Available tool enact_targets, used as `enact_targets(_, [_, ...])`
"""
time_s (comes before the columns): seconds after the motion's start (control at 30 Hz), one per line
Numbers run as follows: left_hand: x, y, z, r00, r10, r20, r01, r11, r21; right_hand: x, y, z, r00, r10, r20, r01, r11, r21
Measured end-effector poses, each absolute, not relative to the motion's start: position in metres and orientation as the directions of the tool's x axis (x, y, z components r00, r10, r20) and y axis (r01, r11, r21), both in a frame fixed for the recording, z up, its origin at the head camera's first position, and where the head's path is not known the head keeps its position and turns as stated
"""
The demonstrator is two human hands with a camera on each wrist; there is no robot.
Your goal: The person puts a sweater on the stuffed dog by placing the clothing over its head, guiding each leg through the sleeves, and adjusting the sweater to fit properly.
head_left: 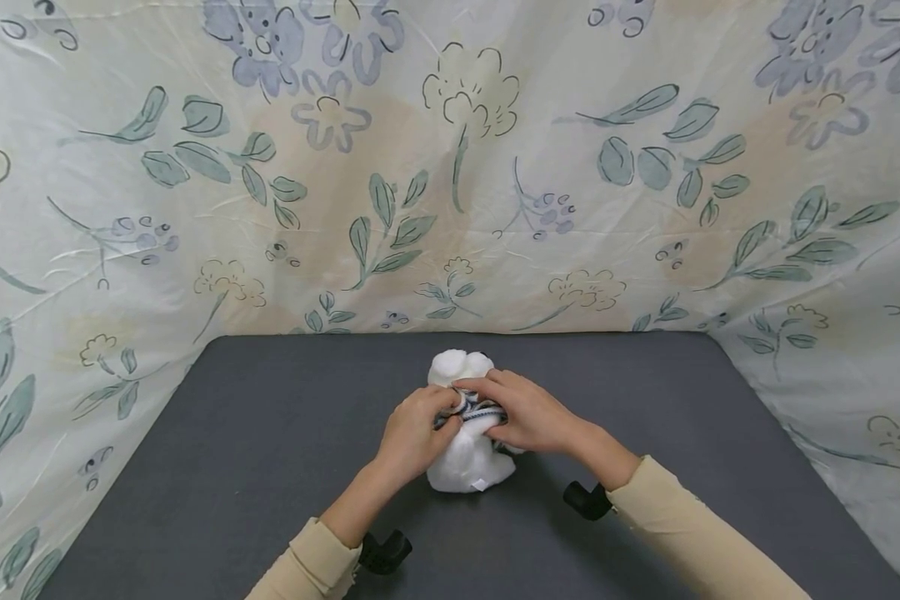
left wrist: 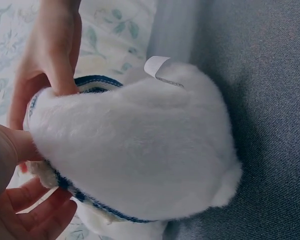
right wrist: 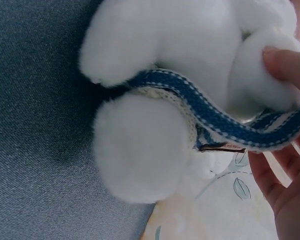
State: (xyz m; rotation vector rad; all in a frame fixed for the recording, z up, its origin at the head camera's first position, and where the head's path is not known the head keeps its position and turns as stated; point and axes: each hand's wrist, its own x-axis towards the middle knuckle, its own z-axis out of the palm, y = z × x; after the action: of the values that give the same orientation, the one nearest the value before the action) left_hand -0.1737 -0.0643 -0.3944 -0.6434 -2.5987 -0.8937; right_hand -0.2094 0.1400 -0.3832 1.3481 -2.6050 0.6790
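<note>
A white plush toy (head_left: 465, 462) sits on the dark table with its back towards me, a small white tag (left wrist: 156, 66) sewn near its base. Around its upper body runs a blue-and-white knitted garment (head_left: 486, 412) with a stitched blue edge. My left hand (head_left: 417, 427) grips the garment at the toy's left side, just below the head. At the opposite side my right hand (head_left: 531, 410) pinches the garment's edge, thumb below and fingers above. In the right wrist view a loose blue strip (right wrist: 210, 110) crosses the toy's front towards the right hand (right wrist: 292, 190). The toy's face is hidden.
The dark grey table (head_left: 270, 450) extends around the toy. Behind it and at both sides hangs a floral curtain (head_left: 390, 275). Black wrist mounts (head_left: 386, 552) stick out under both beige sleeves (head_left: 697, 521).
</note>
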Motion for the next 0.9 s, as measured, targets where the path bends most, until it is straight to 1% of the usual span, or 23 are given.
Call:
enact_targets(0.2, [-0.1723,-0.064,-0.3961,-0.844,0.319,0.43,0.518,0.691,0.504,-0.2121,0.1397,-0.3829,-0.614,-0.746,0.259,-0.774,0.504,-0.384])
enact_targets(0.3, [-0.1715,-0.0636,-0.396,-0.84,0.318,0.439,0.523,0.687,0.504,-0.2135,0.1388,-0.3833,-0.62,-0.745,0.246,-0.768,0.513,-0.384])
enact_targets(0.4, [-0.1705,-0.0632,-0.3955,-0.841,0.31,0.443,0.517,0.699,0.494,-0.2146,0.138,-0.3835,-0.614,-0.745,0.261,-0.78,0.523,-0.343])
enact_targets(0.63, [-0.1686,-0.0617,-0.3946,-0.838,0.294,0.459,0.515,0.704,0.489,-0.2141,0.1371,-0.382,-0.579,-0.743,0.336,-0.813,0.555,-0.175])
enact_targets(0.77, [-0.169,-0.0604,-0.3951,-0.817,0.296,0.495,0.545,0.675,0.496,-0.2129,0.1362,-0.3805,-0.591,-0.73,0.343,-0.798,0.591,-0.118])
enact_targets(0.9, [-0.1686,-0.0592,-0.3947,-0.799,0.302,0.52,0.571,0.652,0.499,-0.2134,0.1341,-0.3808,-0.609,-0.712,0.35,-0.778,0.621,-0.09])
